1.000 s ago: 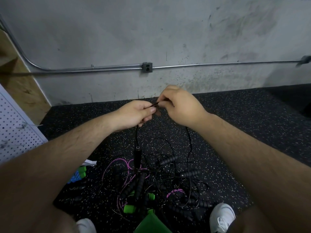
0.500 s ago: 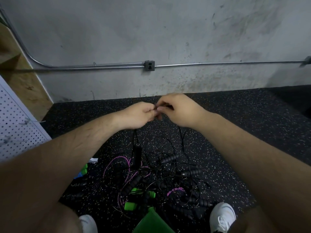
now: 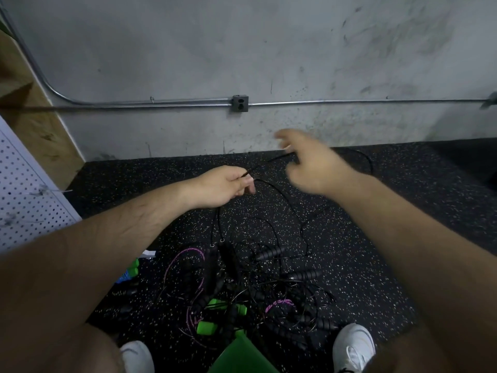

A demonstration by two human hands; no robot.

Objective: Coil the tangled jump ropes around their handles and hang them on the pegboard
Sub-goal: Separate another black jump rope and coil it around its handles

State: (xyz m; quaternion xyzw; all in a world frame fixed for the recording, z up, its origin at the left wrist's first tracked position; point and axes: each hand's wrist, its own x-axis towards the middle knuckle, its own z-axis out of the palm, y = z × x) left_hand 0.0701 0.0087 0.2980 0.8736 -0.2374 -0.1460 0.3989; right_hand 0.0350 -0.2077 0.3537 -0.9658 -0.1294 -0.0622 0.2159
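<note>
Rope (image 3: pixel 269 162) spans left hand (image 3: pixel 226 185) to right hand (image 3: pixel 312 164), above tangle (image 3: pixel 242 286).
Left pinches it; right blurred, grip cannot be told. Tangle lies by shoes (image 3: pixel 352 343); pegboard (image 3: pixel 27 200) at left.

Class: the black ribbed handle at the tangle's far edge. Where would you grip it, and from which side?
Probably round its ribbed middle, from above on the wall side: the handle lies flat on the floor, fewer cords on its far side than its near side.
</note>
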